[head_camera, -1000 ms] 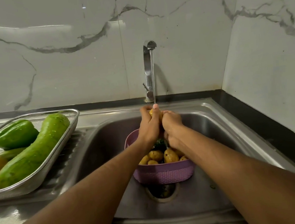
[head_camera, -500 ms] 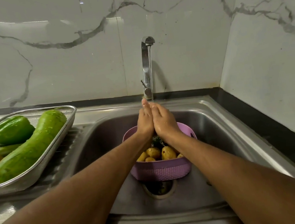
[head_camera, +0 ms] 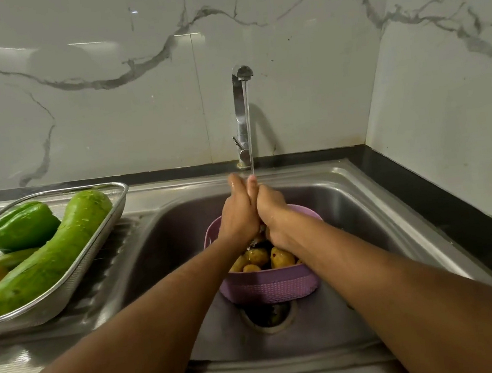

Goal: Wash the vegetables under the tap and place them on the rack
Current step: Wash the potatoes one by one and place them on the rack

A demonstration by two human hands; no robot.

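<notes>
Both hands pressed together under the tap (head_camera: 243, 115) stream, left hand (head_camera: 238, 215) and right hand (head_camera: 272, 211) palm to palm. Can't tell if there's anything in the grip. Right below sits a purple basket (head_camera: 269, 287) of yellowish potatoes (head_camera: 281, 258) in the sink (head_camera: 366, 218). On the left, the wire rack (head_camera: 93, 267) holds a wet green gourd (head_camera: 52, 256) and a green pepper (head_camera: 22, 226).

Lilac woven-pattern basket (head_camera: 269, 287) of yellow potatoes (head_camera: 281, 258); green gourd (head_camera: 51, 253) and pepper (head_camera: 22, 226); grey-veined white marble wall (head_camera: 101, 80); steel sink (head_camera: 165, 245).
</notes>
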